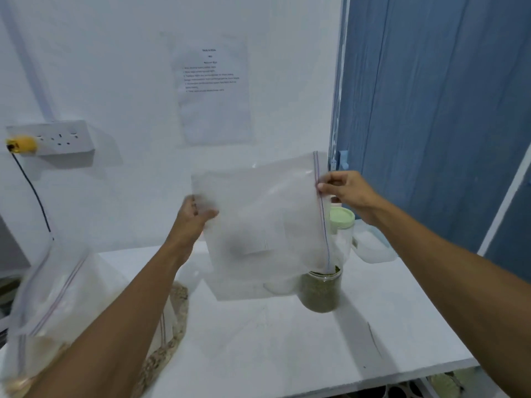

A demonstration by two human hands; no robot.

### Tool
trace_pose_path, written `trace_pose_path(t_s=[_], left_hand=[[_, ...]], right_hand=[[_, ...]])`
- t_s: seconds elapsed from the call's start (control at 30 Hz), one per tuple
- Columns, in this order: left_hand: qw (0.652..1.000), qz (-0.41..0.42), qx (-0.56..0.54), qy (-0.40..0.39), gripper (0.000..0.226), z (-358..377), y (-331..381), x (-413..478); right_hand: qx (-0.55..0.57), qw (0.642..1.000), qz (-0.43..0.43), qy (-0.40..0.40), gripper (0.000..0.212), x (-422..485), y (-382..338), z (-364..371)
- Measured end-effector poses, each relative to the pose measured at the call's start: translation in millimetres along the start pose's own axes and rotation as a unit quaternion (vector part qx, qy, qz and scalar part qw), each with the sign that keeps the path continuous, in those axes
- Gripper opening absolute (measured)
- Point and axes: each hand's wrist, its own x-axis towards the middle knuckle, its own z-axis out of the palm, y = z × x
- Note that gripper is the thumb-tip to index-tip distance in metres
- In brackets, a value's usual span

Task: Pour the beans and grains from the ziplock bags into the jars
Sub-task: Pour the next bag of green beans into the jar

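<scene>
Bag (pixel 258 225) looks empty: clear and limp, held up over the counter (pixel 273 346) with its zip edge turned to the right and the lowest corner of its mouth dipping into the open jar (pixel 320 294). That jar stands near the middle of the counter and is full almost to the brim with small green beans. This pour seems finished, bar perhaps a few beans in the corner, which the blur hides.

The left hand (pixel 192 216) grips the bag's closed end, fingers curled round the film. The right hand (pixel 344 191) is higher up and pinches the zip strip between thumb and fingers.

About one bag of three looks done. A second bag (pixel 48 305) at the near left holds pale grain, and a third bag (pixel 172 326) lying beside it on the counter holds brownish grain; both look unpoured. A lidded jar (pixel 342 222) with a pale green lid stands just behind the filled one and seems empty.
</scene>
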Motion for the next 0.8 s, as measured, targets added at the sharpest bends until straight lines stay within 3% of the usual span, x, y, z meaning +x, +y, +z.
trace_pose_path(t_s=[0.1,0.2,0.33,0.47,0.8], left_hand=[[0.973,0.164,0.140,0.085,0.063,-1.8,26.4,3.1],[0.927,0.244,0.280,0.049,0.055,7.2,56.1,5.9],[0.947,0.210,0.231,-0.071,0.014,14.4,62.6,5.8],[0.957,0.175,0.186,-0.139,0.016,8.4,41.2,-4.6],[0.977,0.117,0.131,-0.121,0.008,-26.7,14.2,-13.3]], right_hand=[[-0.018,0.999,-0.046,-0.022,0.011,5.1,-17.9,20.8],[-0.080,0.991,-0.083,-0.074,0.012,4.4,-36.9,44.2],[-0.147,0.976,-0.097,-0.132,0.011,2.1,-42.2,68.6],[-0.147,0.974,-0.099,-0.144,0.007,-5.2,-35.8,85.8],[-0.215,0.956,-0.048,-0.195,0.007,-17.2,-13.8,74.4]])
